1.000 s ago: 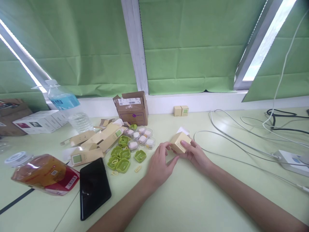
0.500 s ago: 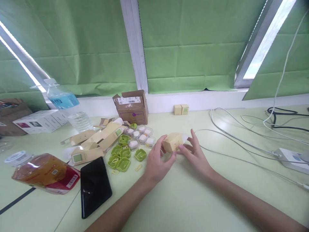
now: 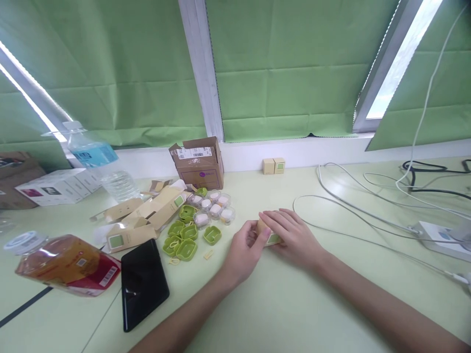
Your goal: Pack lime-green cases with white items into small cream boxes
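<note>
Between my two hands is a small tan cardboard box with a green-framed window on the side facing me. My left hand grips its left end, the thumb pressed against the front. My right hand lies over the top and right side, its fingers wrapped across the box and hiding most of it. Left of my hands lie several green plastic cases, some open, and several clear rounded packs with pale contents. A small yellow loop rests beside the cases.
Two small tan boxes stand by the wall, near a brown carton. Opened tan packaging, a black tablet, a drink bottle and a clear bottle lie left. White cables and a power strip sit right.
The box has been turned, so its green-framed window now faces me. My right hand has moved from the open flap end to cover the top. The white flap no longer shows.
</note>
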The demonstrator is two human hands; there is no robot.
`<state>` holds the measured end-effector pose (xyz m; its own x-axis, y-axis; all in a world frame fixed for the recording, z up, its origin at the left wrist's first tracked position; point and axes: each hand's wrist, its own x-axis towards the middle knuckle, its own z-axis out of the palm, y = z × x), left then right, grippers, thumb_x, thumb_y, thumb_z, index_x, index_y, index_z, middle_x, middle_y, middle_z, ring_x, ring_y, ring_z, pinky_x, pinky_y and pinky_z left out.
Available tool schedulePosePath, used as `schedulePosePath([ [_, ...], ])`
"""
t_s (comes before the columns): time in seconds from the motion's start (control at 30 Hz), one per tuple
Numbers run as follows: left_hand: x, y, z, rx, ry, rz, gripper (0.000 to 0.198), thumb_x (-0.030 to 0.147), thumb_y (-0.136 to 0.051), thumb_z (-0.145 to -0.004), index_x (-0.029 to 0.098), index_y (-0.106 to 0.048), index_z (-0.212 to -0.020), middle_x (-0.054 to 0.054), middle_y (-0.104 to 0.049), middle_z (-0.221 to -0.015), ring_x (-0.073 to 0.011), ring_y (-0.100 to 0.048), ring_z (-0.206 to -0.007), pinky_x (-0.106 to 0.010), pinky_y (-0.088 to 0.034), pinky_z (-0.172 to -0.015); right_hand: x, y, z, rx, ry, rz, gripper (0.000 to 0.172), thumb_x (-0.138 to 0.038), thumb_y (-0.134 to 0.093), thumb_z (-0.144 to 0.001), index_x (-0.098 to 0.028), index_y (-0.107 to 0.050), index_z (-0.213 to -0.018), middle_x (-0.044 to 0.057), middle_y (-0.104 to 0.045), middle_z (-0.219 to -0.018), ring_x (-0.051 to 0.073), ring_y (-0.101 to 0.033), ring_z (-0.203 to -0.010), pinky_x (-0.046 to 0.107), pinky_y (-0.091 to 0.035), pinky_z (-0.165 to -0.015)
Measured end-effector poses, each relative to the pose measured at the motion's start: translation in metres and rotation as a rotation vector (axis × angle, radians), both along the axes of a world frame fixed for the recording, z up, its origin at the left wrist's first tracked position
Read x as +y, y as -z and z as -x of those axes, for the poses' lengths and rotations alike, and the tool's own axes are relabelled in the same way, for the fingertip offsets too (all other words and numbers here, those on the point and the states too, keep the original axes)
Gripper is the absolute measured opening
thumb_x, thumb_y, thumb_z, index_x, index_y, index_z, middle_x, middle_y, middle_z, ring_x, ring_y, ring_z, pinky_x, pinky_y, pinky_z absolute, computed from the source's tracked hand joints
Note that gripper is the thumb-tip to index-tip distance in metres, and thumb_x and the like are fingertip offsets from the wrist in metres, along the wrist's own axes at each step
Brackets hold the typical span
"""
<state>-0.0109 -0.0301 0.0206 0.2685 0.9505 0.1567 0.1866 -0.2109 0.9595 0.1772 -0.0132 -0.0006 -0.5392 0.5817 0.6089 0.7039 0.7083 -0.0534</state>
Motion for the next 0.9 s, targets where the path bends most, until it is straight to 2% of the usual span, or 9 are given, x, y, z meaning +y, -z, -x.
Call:
schedulePosePath([
  [0.1, 0.001, 0.004, 0.005, 0.14, 0.004, -0.16, 0.043, 0.045, -0.06, -0.095, 0.018, -0.061, -0.128, -0.013, -0.065, -0.122, -0.0194, -0.063, -0.094, -0.028, -0.054, -0.069, 0.001, -0.001, -0.007, 0.019, -0.001, 0.021, 0.075, -0.026, -0.059, -0.093, -0.023, -0.026, -0.16, 0.013, -0.06, -0.145, 0.03, -0.06, -0.127, 0.053, -0.045, -0.109],
  [0.2, 0.003, 0.009, 0.008, 0.158, 0.024, -0.237, 0.051, 0.038, -0.058, -0.096, 0.019, -0.052, -0.143, -0.015, -0.062, -0.133, -0.021, -0.063, -0.1, -0.026, -0.055, -0.064, 0.003, -0.003, -0.011, 0.002, -0.016, 0.027, 0.076, -0.024, -0.059, -0.091, -0.022, -0.027, -0.16, 0.013, -0.059, -0.146, 0.03, -0.06, -0.13, 0.055, -0.041, -0.113],
  [0.47, 0.006, 0.011, 0.011, 0.202, 0.03, -0.327, 0.054, 0.033, -0.059, -0.094, 0.021, -0.05, -0.147, -0.013, -0.066, -0.123, -0.0188, -0.065, -0.091, -0.025, -0.057, -0.06, 0.004, -0.001, -0.014, -0.024, -0.067, 0.033, 0.081, -0.024, -0.058, -0.093, -0.024, -0.017, -0.162, 0.012, -0.055, -0.15, 0.029, -0.058, -0.132, 0.057, -0.035, -0.117],
  [0.6, 0.007, 0.012, 0.017, 0.268, 0.021, -0.36, 0.057, 0.036, -0.061, -0.094, 0.023, -0.049, -0.148, -0.01, -0.067, -0.113, -0.0144, -0.064, -0.076, -0.024, -0.055, -0.057, 0.004, -0.001, -0.014, -0.032, -0.078, 0.03, 0.082, -0.024, -0.057, -0.094, -0.024, -0.012, -0.163, 0.012, -0.054, -0.151, 0.029, -0.058, -0.133, 0.057, -0.033, -0.117],
  [0.73, 0.006, 0.011, 0.018, 0.308, 0.008, -0.378, 0.061, 0.037, -0.063, -0.092, 0.027, -0.045, -0.15, -0.009, -0.066, -0.117, -0.0106, -0.06, -0.066, -0.025, -0.054, -0.056, 0.003, -0.002, -0.013, -0.032, -0.083, 0.027, 0.086, -0.025, -0.057, -0.094, -0.024, -0.007, -0.164, 0.011, -0.055, -0.15, 0.029, -0.058, -0.133, 0.058, -0.032, -0.118],
  [0.9, 0.002, 0.009, 0.013, 0.363, -0.046, -0.375, 0.06, 0.033, -0.065, -0.09, 0.026, -0.042, -0.144, -0.008, -0.069, -0.119, -0.0156, -0.067, -0.078, -0.025, -0.054, -0.059, 0.003, 0.0, -0.013, -0.052, -0.085, 0.0, 0.088, -0.018, -0.056, -0.091, -0.024, -0.007, -0.164, 0.011, -0.054, -0.151, 0.029, -0.057, -0.133, 0.058, -0.031, -0.119],
])
